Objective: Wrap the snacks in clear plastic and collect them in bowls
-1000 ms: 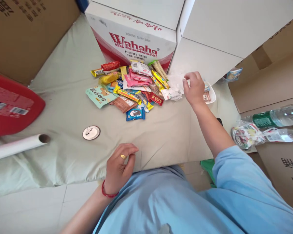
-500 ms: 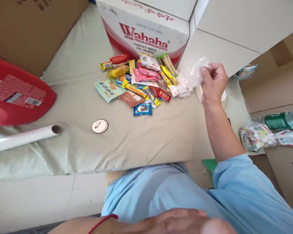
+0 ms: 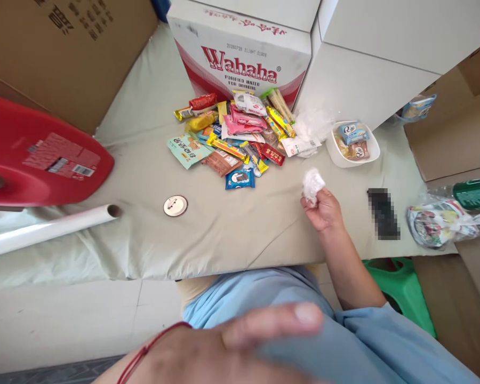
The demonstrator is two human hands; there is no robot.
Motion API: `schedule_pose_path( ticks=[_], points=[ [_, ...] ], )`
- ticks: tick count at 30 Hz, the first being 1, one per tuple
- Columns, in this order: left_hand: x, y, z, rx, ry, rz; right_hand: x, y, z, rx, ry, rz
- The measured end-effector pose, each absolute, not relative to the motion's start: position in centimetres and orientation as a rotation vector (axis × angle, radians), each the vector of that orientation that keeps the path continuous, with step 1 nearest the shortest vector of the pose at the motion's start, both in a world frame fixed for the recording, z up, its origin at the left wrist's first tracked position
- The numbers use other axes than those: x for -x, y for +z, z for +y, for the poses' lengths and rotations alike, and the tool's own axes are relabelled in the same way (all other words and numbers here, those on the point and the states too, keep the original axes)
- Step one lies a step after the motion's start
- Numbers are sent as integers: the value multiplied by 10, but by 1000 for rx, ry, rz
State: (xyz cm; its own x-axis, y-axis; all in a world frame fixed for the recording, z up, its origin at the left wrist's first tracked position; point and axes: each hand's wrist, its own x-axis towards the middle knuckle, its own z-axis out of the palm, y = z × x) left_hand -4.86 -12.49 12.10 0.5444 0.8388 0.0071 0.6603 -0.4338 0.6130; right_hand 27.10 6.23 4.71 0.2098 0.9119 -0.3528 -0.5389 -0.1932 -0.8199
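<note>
My right hand (image 3: 326, 210) is closed round a crumpled clear plastic bag (image 3: 314, 185), held over the cloth near the table's front. Close to the camera at the bottom, my left hand (image 3: 232, 352) is blurred, its thumb stretched out; nothing shows in it, and its other fingers are partly cut off. A red string bracelet circles that wrist. Beyond my right hand lies more clear plastic (image 3: 312, 122), beside a pile of wrapped snacks (image 3: 244, 125). A blue snack packet (image 3: 240, 179) rests at the pile's near edge.
A white bowl (image 3: 336, 157) with packets stands at right, behind a blurred dark object (image 3: 384, 213). A round pin badge (image 3: 175, 206), white tube (image 3: 52, 228) and red jug (image 3: 44, 154) are left. A Wahaba-style carton reading "Wahaha" (image 3: 244, 58) stands behind the snacks.
My right hand has come down and left from above the bowl, with the plastic bag now bunched in it. The bowl is uncovered. My left thumb has spread outward.
</note>
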Motion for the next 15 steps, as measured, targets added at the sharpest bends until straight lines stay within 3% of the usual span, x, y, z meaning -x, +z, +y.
schedule_pose_path(
  ticks=[4, 8, 15],
  points=[
    [5, 93, -40, -1291, 991, 1170, -244, 34, 46, 1089, 1534, -302],
    [-44, 56, -1, -838, 956, 1262, -222, 28, 27, 1106, 1648, -336],
    [-59, 33, 12, -833, 941, 1169, -222, 36, 17, 1245, 1554, -581]
  ],
)
